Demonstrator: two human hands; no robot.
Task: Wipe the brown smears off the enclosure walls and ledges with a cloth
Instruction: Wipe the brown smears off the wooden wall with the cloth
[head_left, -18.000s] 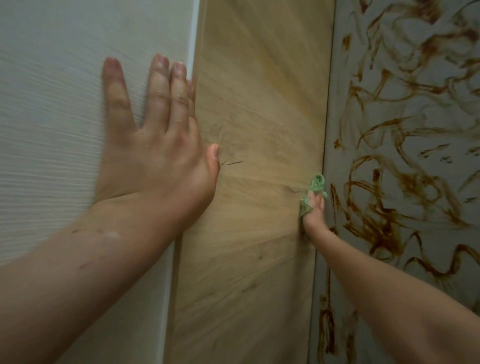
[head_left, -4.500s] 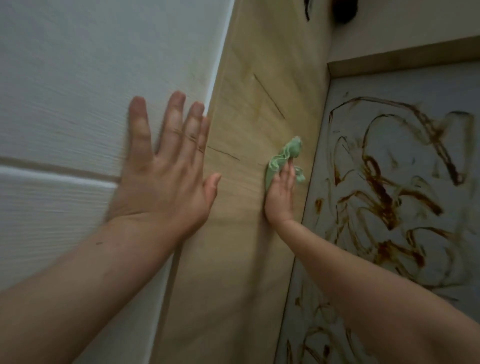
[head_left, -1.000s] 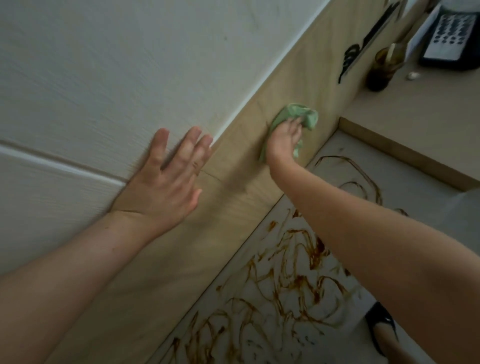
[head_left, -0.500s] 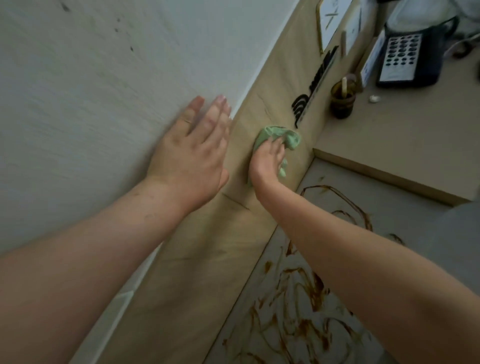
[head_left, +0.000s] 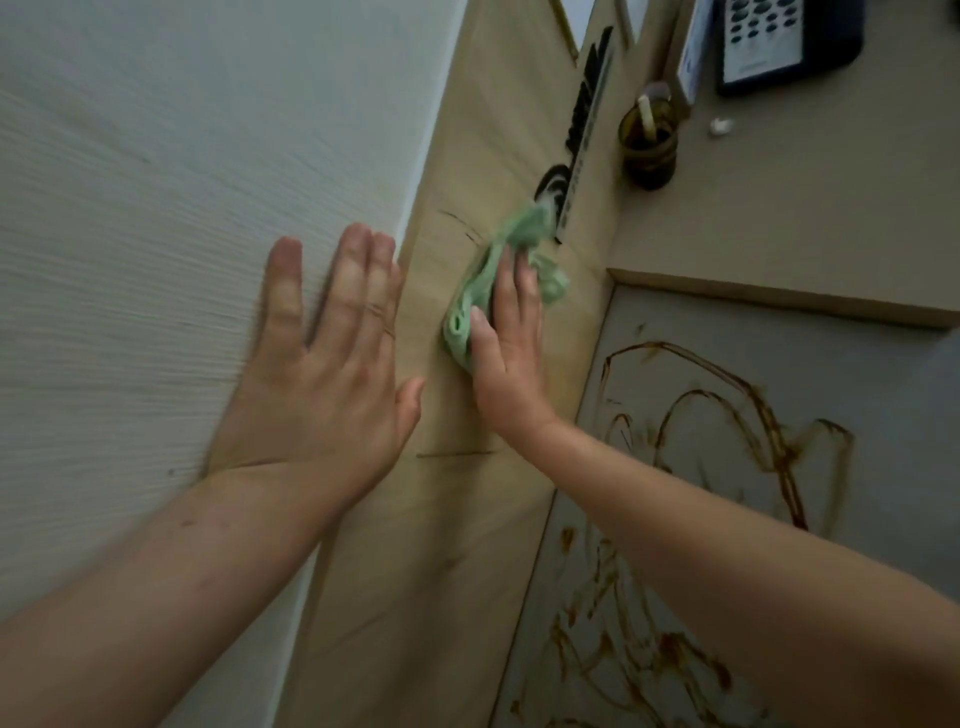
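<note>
Mid-frame, our right hand (head_left: 506, 358) presses the green cloth (head_left: 527, 231), fingers apparently straight, on the wooden panel (head_left: 431, 571); our left hand (head_left: 322, 379) lies flat on the white wall (head_left: 156, 208).

A soft, crumpled pale-green cloth (head_left: 511, 270) is seen on the matt, light wood-grain panel (head_left: 467, 519). Left of that panel, a white wall board (head_left: 156, 208) is finely ribbed. Right of it, a smooth grey matt surface (head_left: 857, 374) is streaked with brown smears (head_left: 774, 441).

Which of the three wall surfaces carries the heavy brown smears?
The grey panel at the right; the wooden panel shows only thin dark lines, the white wall no smears.
</note>
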